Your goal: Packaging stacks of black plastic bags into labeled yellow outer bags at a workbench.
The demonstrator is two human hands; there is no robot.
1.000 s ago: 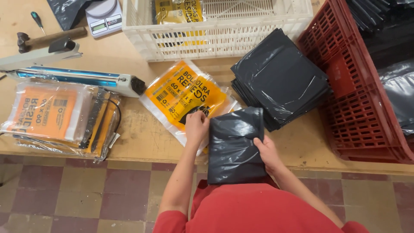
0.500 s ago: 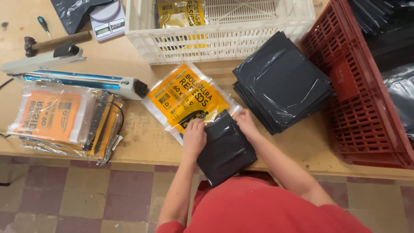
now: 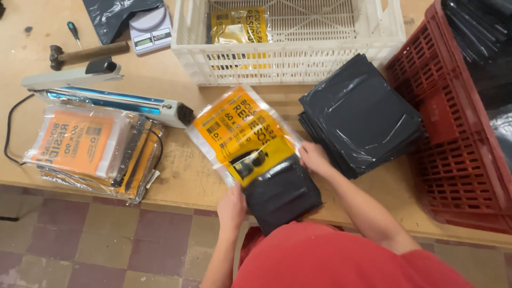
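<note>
While our left hand (image 3: 232, 205) and right hand (image 3: 314, 158) grip the folded black bags (image 3: 280, 194), they sit partway inside the yellow sleeve (image 3: 242, 133). Sealing looks undone

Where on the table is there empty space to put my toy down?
Bare wood lies between the heat sealer and the white crate, and in front between the packet stack and the clear yellow bag. It is crowded around both hands and the black bag pile.

Bare tabletop (image 3: 176, 176) open left of the orange sleeve (image 3: 242, 125), heat sealer (image 3: 114, 101) and packet stack (image 3: 88, 146) hemming that side, white crate (image 3: 288, 61) blocking beyond, black bag pile (image 3: 360, 114) and red crate (image 3: 458, 144) crowding the right
</note>
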